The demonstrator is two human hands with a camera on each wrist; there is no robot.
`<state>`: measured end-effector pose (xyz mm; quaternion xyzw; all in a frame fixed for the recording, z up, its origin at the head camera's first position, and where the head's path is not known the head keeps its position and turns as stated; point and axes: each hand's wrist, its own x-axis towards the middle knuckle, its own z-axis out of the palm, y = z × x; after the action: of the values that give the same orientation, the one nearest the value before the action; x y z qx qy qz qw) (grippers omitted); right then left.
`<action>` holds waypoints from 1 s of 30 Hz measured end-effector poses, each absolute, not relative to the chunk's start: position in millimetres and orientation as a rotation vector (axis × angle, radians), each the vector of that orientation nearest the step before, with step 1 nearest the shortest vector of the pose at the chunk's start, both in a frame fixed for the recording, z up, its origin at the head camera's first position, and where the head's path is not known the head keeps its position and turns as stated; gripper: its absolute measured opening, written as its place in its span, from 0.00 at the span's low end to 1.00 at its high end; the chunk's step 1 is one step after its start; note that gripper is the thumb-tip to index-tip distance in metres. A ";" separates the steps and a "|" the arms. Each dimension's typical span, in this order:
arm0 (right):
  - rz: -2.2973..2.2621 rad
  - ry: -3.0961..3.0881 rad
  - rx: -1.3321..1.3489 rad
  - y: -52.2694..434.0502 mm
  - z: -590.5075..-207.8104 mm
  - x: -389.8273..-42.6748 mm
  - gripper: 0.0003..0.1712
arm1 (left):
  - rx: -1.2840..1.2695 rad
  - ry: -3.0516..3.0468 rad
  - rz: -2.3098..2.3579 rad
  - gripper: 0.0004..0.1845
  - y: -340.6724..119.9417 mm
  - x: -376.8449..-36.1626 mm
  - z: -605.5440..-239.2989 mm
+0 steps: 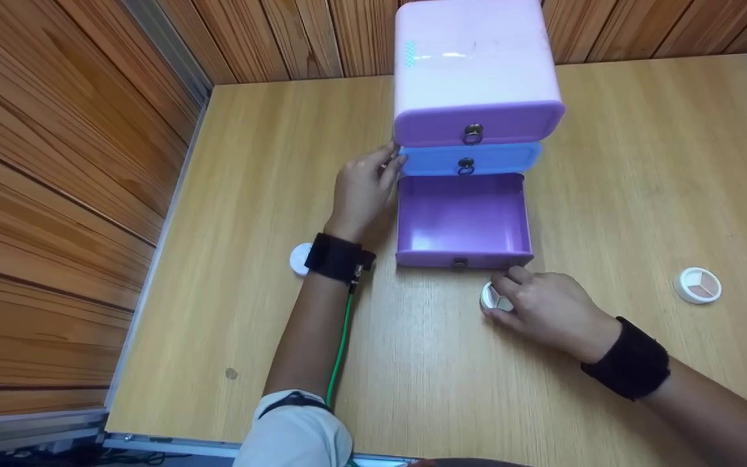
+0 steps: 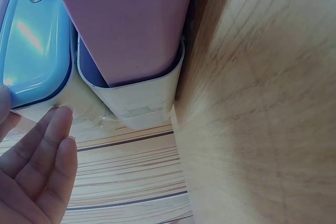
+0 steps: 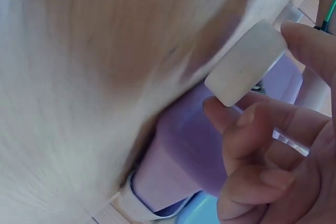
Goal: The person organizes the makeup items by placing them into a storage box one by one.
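Observation:
A drawer unit with a pink-white casing [image 1: 477, 58] stands at the back. Its bottom purple drawer [image 1: 464, 214] is pulled out and bare inside. Above it, the blue drawer [image 1: 471, 159] and the top purple drawer [image 1: 432, 126] are pushed in. My left hand [image 1: 364, 188] touches the unit's left side beside the blue drawer, its fingers nearly straight and thumb at the front edge. My right hand [image 1: 552, 308] pinches a small round white compact [image 3: 247, 64] between thumb and fingers, just in front of the open drawer. Three pale segments show on the compact's top.
A second round compact [image 1: 698, 285] with a three-part top lies at the right. A white disc-shaped piece [image 1: 299, 259] is partly hidden by the left wristband. Wood-panelled walls stand along the left and back of the table [image 1: 639, 181].

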<state>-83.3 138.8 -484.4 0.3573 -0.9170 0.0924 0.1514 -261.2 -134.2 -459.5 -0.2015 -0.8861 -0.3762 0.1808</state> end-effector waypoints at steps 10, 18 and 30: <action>0.296 -2.523 1.143 121.1 -457.8 -83.5 0.23 | -0.559 -2.510 -1.087 0.20 -134.3 -261.1 -459.3; 0.314 -2.527 1.170 105.4 -433.5 -97.9 0.26 | -0.564 -2.492 -1.100 0.20 -134.0 -261.6 -460.7; 0.343 -2.508 1.133 83.4 -421.7 -129.2 0.25 | -0.594 -2.442 -1.063 0.19 -133.8 -263.0 -463.3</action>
<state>-129.2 83.4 -421.7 0.4017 -0.8891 0.1215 0.1829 -263.0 -133.8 -463.3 -0.2130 -0.8759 -0.3812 0.2052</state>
